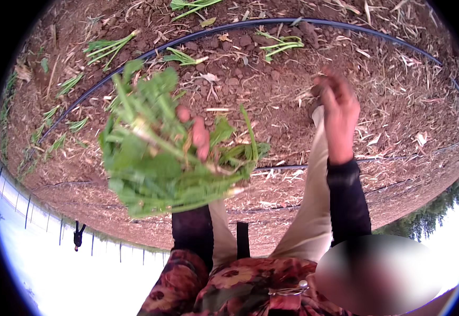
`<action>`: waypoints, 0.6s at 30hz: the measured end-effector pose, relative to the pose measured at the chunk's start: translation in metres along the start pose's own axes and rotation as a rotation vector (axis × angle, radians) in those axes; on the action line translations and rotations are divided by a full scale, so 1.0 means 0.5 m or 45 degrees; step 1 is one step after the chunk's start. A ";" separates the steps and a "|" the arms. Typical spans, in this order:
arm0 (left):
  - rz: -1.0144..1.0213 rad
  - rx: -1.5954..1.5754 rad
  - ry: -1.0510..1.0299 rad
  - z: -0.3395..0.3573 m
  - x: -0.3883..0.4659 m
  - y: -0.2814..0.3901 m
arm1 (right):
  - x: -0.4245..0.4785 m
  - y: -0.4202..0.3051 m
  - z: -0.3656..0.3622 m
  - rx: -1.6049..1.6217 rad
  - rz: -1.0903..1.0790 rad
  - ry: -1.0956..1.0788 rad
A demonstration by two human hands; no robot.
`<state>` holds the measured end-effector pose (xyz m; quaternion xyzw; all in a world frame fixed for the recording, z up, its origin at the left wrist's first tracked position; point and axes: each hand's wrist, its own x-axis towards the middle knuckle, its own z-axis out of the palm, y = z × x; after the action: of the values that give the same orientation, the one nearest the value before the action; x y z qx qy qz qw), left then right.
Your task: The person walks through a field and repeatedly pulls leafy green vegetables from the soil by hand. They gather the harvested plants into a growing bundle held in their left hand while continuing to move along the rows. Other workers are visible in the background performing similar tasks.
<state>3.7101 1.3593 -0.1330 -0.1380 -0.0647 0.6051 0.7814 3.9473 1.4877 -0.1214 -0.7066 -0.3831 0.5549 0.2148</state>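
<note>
My left hand [198,134] is closed around a large bunch of leafy green seedlings [146,166] with pale stem ends; the leaves hide most of the hand. Lower and to the right, my right hand [339,112] hangs in front of my right trouser leg, blurred, its fingers bent and somewhat apart. Nothing shows in it. On the brown soil ahead lie small loose seedlings: one [281,45] just inside the black irrigation tube [229,27], another [185,57] to its left, and a third [111,47] beyond the tube.
Dry straw bits and clods cover the soil [261,83]. Another black tube [281,168] runs near my legs. Several more seedlings [69,85] lie at the left. A distant person [78,236] stands near fence posts [92,245]; trees [423,215] rise at the right.
</note>
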 end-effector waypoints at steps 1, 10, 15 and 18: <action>0.063 0.091 0.124 0.020 0.010 -0.012 | -0.075 -0.071 -0.015 -0.112 0.111 -0.217; -0.170 0.017 0.177 0.193 0.260 -0.314 | -0.342 -0.289 -0.263 -0.957 -0.979 -0.706; 0.532 0.409 0.654 0.331 0.254 -0.486 | -0.328 -0.422 -0.418 -0.744 -1.038 -0.620; 0.490 0.684 0.546 0.162 0.188 -0.452 | -0.334 -0.494 -0.494 -0.626 -0.852 -0.624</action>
<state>3.9225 1.4090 0.0047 -0.0613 0.2877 0.6935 0.6577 4.0916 1.5393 0.2340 -0.4226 -0.7487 0.4984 0.1115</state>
